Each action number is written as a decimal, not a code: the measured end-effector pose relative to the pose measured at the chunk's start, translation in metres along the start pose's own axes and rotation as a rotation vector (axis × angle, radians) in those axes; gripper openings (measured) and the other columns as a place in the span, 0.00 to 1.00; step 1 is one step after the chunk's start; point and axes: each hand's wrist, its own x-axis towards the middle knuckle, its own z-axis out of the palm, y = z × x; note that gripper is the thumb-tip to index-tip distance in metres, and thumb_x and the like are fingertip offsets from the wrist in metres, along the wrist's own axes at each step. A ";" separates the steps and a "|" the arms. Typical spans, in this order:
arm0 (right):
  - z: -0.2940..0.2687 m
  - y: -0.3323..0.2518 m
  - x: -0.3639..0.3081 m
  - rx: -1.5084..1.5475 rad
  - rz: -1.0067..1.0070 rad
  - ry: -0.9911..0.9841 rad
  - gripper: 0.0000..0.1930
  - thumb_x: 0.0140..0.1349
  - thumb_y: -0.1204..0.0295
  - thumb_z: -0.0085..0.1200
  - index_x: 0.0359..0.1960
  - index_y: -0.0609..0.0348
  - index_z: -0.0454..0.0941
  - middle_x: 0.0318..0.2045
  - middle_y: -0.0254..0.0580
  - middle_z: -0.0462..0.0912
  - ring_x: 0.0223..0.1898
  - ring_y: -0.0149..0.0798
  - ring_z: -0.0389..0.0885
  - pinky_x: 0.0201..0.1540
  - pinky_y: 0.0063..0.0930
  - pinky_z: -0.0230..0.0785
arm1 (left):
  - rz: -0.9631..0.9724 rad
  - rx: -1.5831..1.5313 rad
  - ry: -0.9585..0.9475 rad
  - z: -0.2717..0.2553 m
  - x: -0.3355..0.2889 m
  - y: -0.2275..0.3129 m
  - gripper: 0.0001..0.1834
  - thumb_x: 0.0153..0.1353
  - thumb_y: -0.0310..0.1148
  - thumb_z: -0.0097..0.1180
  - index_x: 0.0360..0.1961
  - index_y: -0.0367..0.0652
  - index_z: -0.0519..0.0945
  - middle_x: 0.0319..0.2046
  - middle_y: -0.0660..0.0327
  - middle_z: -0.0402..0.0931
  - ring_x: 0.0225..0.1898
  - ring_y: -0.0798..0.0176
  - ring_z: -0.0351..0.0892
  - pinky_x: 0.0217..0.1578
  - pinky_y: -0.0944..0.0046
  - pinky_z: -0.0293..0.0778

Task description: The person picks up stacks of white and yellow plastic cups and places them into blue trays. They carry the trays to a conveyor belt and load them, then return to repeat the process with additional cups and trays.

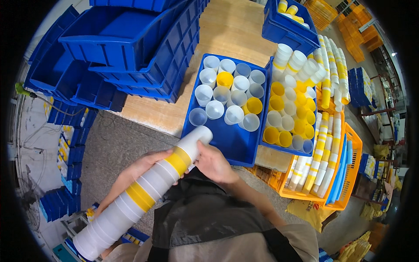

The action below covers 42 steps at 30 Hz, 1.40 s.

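Note:
A long nested stack of plastic cups (pixel 163 174), white and frosted with yellow ones among them, slants across my front. My left hand (pixel 140 167) is wrapped round its far side, and the stack's lower end lies along my left forearm. At the upper end, my right hand (pixel 214 165) is closed on the end cups, thumb pressed near the last white cup. Just beyond that end is a blue tray (pixel 239 151), with several rows of single cups standing upright, mostly white or frosted, and two yellow cups (pixel 224 79). The tray's near part shows bare blue bottom.
A second blue tray (pixel 279 149) on the right holds yellow and white cups, with tilted stacks at its back. Big blue bins (pixel 131 48) pile up on the left of the wooden table (pixel 227 26). An orange crate (pixel 349 174) with cup stacks stands at the right.

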 end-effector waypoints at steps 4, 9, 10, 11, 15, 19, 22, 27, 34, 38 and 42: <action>-0.032 -0.031 -0.019 0.157 -0.208 0.215 0.24 0.75 0.53 0.39 0.55 0.64 0.69 0.51 0.47 0.80 0.54 0.44 0.78 0.63 0.42 0.66 | -0.072 0.048 -0.030 0.027 -0.003 0.013 0.25 0.72 0.47 0.46 0.56 0.34 0.73 0.40 0.53 0.82 0.36 0.67 0.84 0.37 0.71 0.80; -0.027 -0.028 -0.031 0.389 -0.018 0.213 0.37 0.67 0.42 0.48 0.59 0.69 0.65 0.55 0.49 0.76 0.60 0.42 0.72 0.69 0.43 0.57 | -0.097 0.031 -0.084 0.027 0.002 0.014 0.25 0.73 0.46 0.45 0.56 0.32 0.73 0.40 0.54 0.83 0.36 0.66 0.84 0.38 0.70 0.80; -0.007 -0.013 -0.035 0.227 -0.010 0.098 0.34 0.67 0.46 0.50 0.59 0.66 0.66 0.54 0.48 0.76 0.59 0.42 0.73 0.67 0.42 0.59 | -0.078 0.018 -0.099 0.022 0.001 0.012 0.25 0.73 0.46 0.45 0.56 0.32 0.73 0.40 0.53 0.83 0.36 0.65 0.84 0.38 0.70 0.80; 0.006 -0.002 -0.034 0.064 -0.001 -0.018 0.30 0.68 0.49 0.51 0.59 0.63 0.67 0.54 0.47 0.76 0.58 0.41 0.73 0.66 0.41 0.60 | -0.083 0.074 -0.084 0.018 0.001 0.010 0.25 0.73 0.46 0.45 0.56 0.32 0.73 0.40 0.53 0.83 0.36 0.65 0.84 0.39 0.70 0.80; -0.050 -0.012 0.010 0.288 -0.039 0.164 0.23 0.70 0.52 0.51 0.54 0.58 0.69 0.51 0.44 0.78 0.55 0.41 0.75 0.62 0.40 0.65 | -0.069 0.170 -0.049 0.017 0.001 0.011 0.25 0.73 0.45 0.44 0.57 0.31 0.72 0.40 0.50 0.82 0.37 0.63 0.84 0.40 0.67 0.81; -0.014 -0.018 -0.011 0.346 0.087 0.317 0.33 0.68 0.40 0.44 0.55 0.61 0.69 0.54 0.45 0.78 0.58 0.41 0.74 0.66 0.43 0.61 | -0.109 0.007 -0.159 -0.011 0.011 0.005 0.29 0.69 0.48 0.52 0.59 0.33 0.69 0.41 0.52 0.82 0.36 0.62 0.85 0.38 0.64 0.84; 0.006 0.010 -0.016 0.130 0.033 -0.093 0.22 0.70 0.58 0.53 0.57 0.61 0.69 0.54 0.41 0.77 0.58 0.37 0.73 0.65 0.38 0.61 | -0.123 0.231 -0.203 -0.029 0.012 0.004 0.31 0.66 0.48 0.57 0.60 0.34 0.69 0.42 0.51 0.81 0.38 0.60 0.84 0.38 0.63 0.83; 0.010 0.007 0.004 0.070 0.099 -0.061 0.19 0.69 0.61 0.54 0.54 0.61 0.71 0.51 0.39 0.78 0.56 0.35 0.74 0.62 0.33 0.63 | -0.094 0.394 -0.072 -0.032 0.017 0.009 0.38 0.60 0.48 0.63 0.63 0.34 0.66 0.45 0.49 0.80 0.38 0.58 0.85 0.37 0.60 0.83; -0.038 -0.008 0.026 0.256 0.001 0.100 0.26 0.72 0.50 0.44 0.58 0.59 0.69 0.55 0.42 0.77 0.60 0.40 0.72 0.67 0.38 0.60 | -0.094 0.418 0.068 -0.022 0.002 0.023 0.39 0.60 0.49 0.64 0.64 0.36 0.63 0.44 0.50 0.78 0.40 0.60 0.83 0.37 0.62 0.81; 0.028 0.012 -0.019 0.163 0.092 -0.032 0.24 0.73 0.55 0.45 0.59 0.62 0.67 0.58 0.44 0.75 0.62 0.41 0.70 0.68 0.40 0.58 | -0.028 0.293 -0.113 -0.032 -0.007 0.015 0.45 0.56 0.45 0.68 0.67 0.34 0.59 0.45 0.46 0.77 0.41 0.56 0.84 0.39 0.57 0.82; 0.030 -0.026 -0.011 -0.001 -0.377 0.112 0.21 0.73 0.60 0.45 0.59 0.64 0.66 0.55 0.51 0.76 0.60 0.44 0.73 0.67 0.41 0.60 | 0.095 0.153 -0.215 -0.038 -0.024 0.007 0.48 0.54 0.39 0.69 0.69 0.31 0.55 0.45 0.40 0.76 0.44 0.48 0.84 0.42 0.50 0.83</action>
